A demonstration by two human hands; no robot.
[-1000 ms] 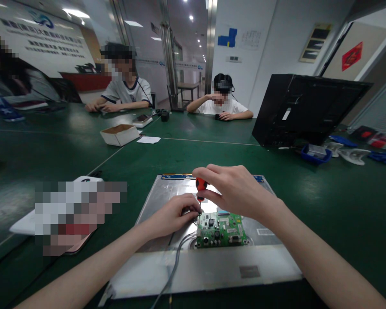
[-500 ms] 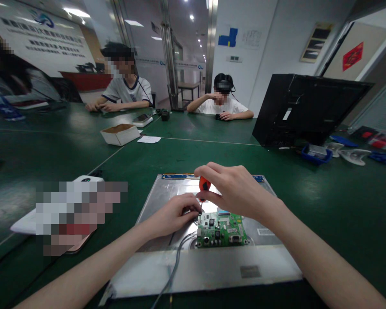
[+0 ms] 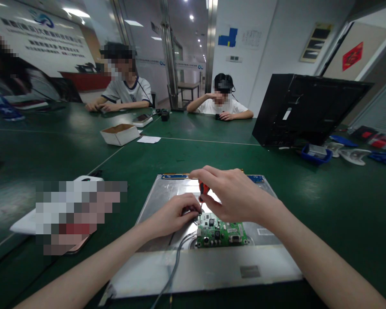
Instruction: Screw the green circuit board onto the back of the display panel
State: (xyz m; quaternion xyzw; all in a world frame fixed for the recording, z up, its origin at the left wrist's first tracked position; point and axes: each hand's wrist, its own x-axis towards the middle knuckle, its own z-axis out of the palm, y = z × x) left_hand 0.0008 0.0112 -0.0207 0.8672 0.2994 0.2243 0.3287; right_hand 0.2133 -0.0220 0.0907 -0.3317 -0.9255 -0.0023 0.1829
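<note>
- Right hand (image 3: 234,193): fingers clamped on the red and black screwdriver (image 3: 203,188), its tip at the far left corner of the green board (image 3: 221,234).
- Left hand (image 3: 175,214): fingers curled close to that tip; I cannot tell if they pinch anything.
- Board: on the metal panel (image 3: 209,268), beside grey cables (image 3: 177,259).
- Panel: on the worktop (image 3: 328,206).
- Farther off: 1 open box (image 3: 120,137), 1 black monitor (image 3: 309,111).

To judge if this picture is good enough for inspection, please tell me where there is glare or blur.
Head view: bright glare on the metal panel behind the circuit board; softer shine on the green table; bottle at far left looks smeared.
</note>
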